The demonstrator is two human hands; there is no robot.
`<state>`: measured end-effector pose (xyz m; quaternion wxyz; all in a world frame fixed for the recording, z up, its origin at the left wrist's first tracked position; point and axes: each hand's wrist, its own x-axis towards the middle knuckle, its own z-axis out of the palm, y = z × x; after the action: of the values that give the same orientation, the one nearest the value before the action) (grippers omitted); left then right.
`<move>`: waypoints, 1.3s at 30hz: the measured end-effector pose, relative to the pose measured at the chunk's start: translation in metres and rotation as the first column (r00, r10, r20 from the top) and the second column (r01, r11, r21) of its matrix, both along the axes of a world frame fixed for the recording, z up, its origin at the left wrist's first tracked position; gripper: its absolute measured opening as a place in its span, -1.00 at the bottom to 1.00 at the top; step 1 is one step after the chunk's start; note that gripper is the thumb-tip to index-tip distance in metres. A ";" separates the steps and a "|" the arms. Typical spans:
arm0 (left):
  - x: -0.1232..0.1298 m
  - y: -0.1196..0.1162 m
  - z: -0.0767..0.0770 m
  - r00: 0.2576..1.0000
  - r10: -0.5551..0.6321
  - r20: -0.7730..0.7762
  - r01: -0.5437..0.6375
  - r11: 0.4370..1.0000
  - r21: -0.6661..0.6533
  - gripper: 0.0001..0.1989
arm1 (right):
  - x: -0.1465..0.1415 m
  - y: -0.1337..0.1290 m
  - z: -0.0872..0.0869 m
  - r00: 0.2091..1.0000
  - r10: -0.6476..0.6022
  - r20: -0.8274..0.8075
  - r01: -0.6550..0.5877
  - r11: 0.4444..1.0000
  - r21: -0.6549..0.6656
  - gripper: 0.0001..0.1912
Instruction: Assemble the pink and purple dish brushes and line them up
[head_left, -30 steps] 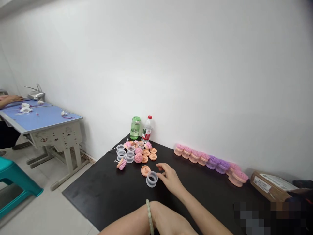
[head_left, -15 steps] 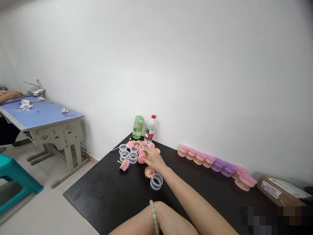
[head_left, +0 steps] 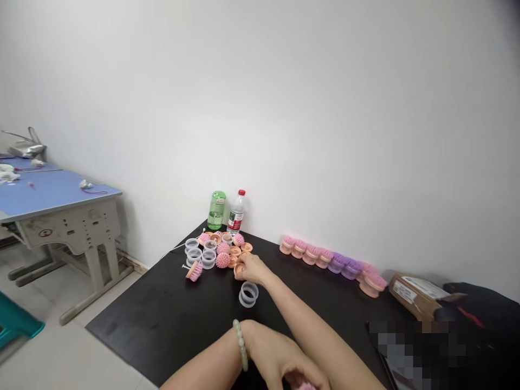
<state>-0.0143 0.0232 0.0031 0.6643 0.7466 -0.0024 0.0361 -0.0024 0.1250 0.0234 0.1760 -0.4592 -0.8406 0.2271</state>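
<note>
My right hand (head_left: pixel 254 270) reaches to the front of a cluster of parts, its fingers pinching an orange round cap (head_left: pixel 239 269). My left hand (head_left: pixel 280 352), below a green bead bracelet (head_left: pixel 240 346), curls around a pink bristled brush head (head_left: pixel 307 386), mostly hidden at the bottom edge. A clear plastic ring (head_left: pixel 248 294) stands on the black table (head_left: pixel 195 319) just below my right hand. Beside that hand lie pink brush heads (head_left: pixel 222 260), more orange caps (head_left: pixel 246 247) and several clear rings (head_left: pixel 194 257). One brush head (head_left: pixel 195 271) rests on its side.
A green bottle (head_left: pixel 216 211) and a red-capped water bottle (head_left: pixel 236 214) stand by the wall. Pink and purple brushes (head_left: pixel 337 264) line the wall toward a cardboard box (head_left: pixel 416 298) and a dark bag (head_left: pixel 483 319). A blue desk (head_left: pixel 60 189) and teal stool (head_left: pixel 20 319) are left.
My right hand has moved from the pink brush heads to the orange cap and grips it. My left hand has come further into view, with a pink brush head. The view has shifted right.
</note>
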 end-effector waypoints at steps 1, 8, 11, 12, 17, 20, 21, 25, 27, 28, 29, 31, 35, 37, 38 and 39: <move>-0.003 -0.001 0.000 0.997 0.061 0.036 -0.061 0.998 -0.010 -0.28 | 0.009 -0.002 0.004 0.998 -0.016 -0.067 0.017 1.000 0.007 -0.75; -0.016 -0.019 0.008 0.819 0.534 0.210 -0.452 0.826 -0.335 -0.25 | 0.117 -0.051 0.027 0.835 -0.129 -0.535 0.143 0.990 -0.016 -0.72; -0.009 -0.024 0.015 0.711 0.659 0.247 -0.455 0.698 -0.553 -0.33 | 0.159 -0.084 0.021 0.581 -0.180 -0.794 0.127 0.983 -0.131 -0.65; -0.007 -0.024 0.016 0.669 0.700 0.250 -0.457 0.652 -0.604 -0.34 | 0.169 -0.094 0.017 0.521 -0.195 -0.831 0.123 0.980 -0.153 -0.64; -0.002 -0.018 0.009 0.514 0.832 0.208 -0.506 0.490 -0.710 -0.33 | 0.188 -0.123 -0.010 0.381 -0.205 -0.901 0.095 0.979 -0.183 -0.65; 0.001 -0.015 0.004 0.460 0.870 0.177 -0.555 0.438 -0.707 -0.39 | 0.182 -0.131 -0.021 0.386 -0.164 -0.908 0.084 0.986 -0.143 -0.68; 0.003 -0.015 0.004 0.448 0.878 0.171 -0.565 0.426 -0.707 -0.40 | 0.179 -0.133 -0.024 0.399 -0.141 -0.906 0.095 0.989 -0.112 -0.70; 0.007 -0.020 0.006 0.431 0.888 0.162 -0.600 0.416 -0.683 -0.45 | 0.172 -0.139 -0.030 0.464 -0.065 -0.883 0.171 0.985 0.018 -0.61; 0.008 -0.022 0.007 0.440 0.883 0.160 -0.615 0.427 -0.663 -0.46 | 0.171 -0.140 -0.033 0.480 -0.056 -0.875 0.195 0.980 0.045 -0.56; 0.008 -0.022 0.007 0.444 0.882 0.158 -0.621 0.430 -0.655 -0.46 | 0.172 -0.140 -0.034 0.482 -0.056 -0.874 0.197 0.979 0.046 -0.55; 0.008 -0.022 0.007 0.446 0.882 0.154 -0.628 0.431 -0.648 -0.45 | 0.172 -0.141 -0.035 0.483 -0.056 -0.874 0.193 0.980 0.044 -0.54; 0.007 -0.022 0.007 0.440 0.887 0.143 -0.646 0.422 -0.636 -0.44 | 0.173 -0.142 -0.037 0.490 -0.055 -0.870 0.176 0.984 0.037 -0.52; 0.007 -0.022 0.008 0.398 0.905 0.150 -0.682 0.401 -0.612 -0.45 | 0.172 -0.145 -0.040 0.554 -0.052 -0.831 0.162 0.986 0.047 -0.51; 0.007 -0.023 0.009 0.392 0.907 0.154 -0.699 0.403 -0.591 -0.46 | 0.172 -0.146 -0.041 0.607 -0.051 -0.793 0.163 0.985 0.062 -0.50; 0.007 -0.024 0.010 0.391 0.907 0.155 -0.707 0.404 -0.580 -0.46 | 0.172 -0.145 -0.041 0.628 -0.049 -0.777 0.163 0.984 0.069 -0.51; 0.007 -0.024 0.010 0.388 0.909 0.156 -0.716 0.403 -0.570 -0.45 | 0.172 -0.145 -0.042 0.641 -0.046 -0.766 0.160 0.984 0.074 -0.52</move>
<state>-0.0073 -0.0010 0.0133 0.6741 0.4544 0.2301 0.5350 0.1692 -0.0198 -0.0185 0.5559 -0.3555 -0.6746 0.3310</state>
